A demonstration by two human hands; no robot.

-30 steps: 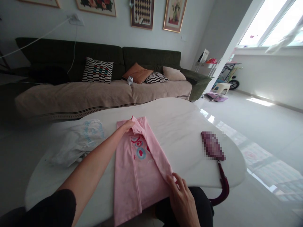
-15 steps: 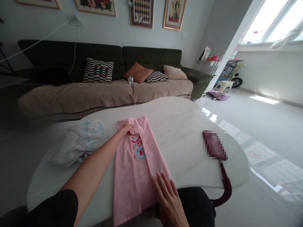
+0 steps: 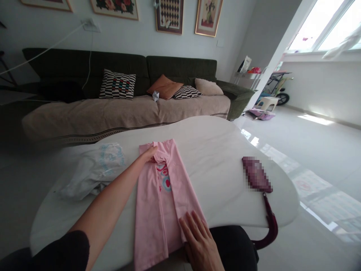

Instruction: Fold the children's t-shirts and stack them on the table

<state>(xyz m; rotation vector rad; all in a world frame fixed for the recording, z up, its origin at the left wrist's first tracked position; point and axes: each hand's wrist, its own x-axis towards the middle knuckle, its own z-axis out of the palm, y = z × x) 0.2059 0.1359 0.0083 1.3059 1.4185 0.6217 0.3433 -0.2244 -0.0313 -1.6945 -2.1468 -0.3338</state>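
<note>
A pink shirt [image 3: 184, 188] lies lengthwise on the white table, its two sides folded inward over a red and blue print in the middle. Its lower end hangs over the table's near edge. Near the collar, my left hand [image 3: 149, 153] is closed on the fabric, with the fingertips partly hidden by a fold. Close to the bottom of the right folded side, my right hand [image 3: 199, 237] lies flat on the cloth with its fingers stretched out.
On the left of the white table [image 3: 208, 150] sits a crumpled white plastic bag [image 3: 96, 169]. A dark red pouch [image 3: 256, 175] with a strap [image 3: 272, 226] hanging off the edge is at the right. A sofa [image 3: 121, 109] with cushions stands behind.
My right hand has shifted slightly down and left along the pink shirt. My left hand stays near the collar, barely moved.
</note>
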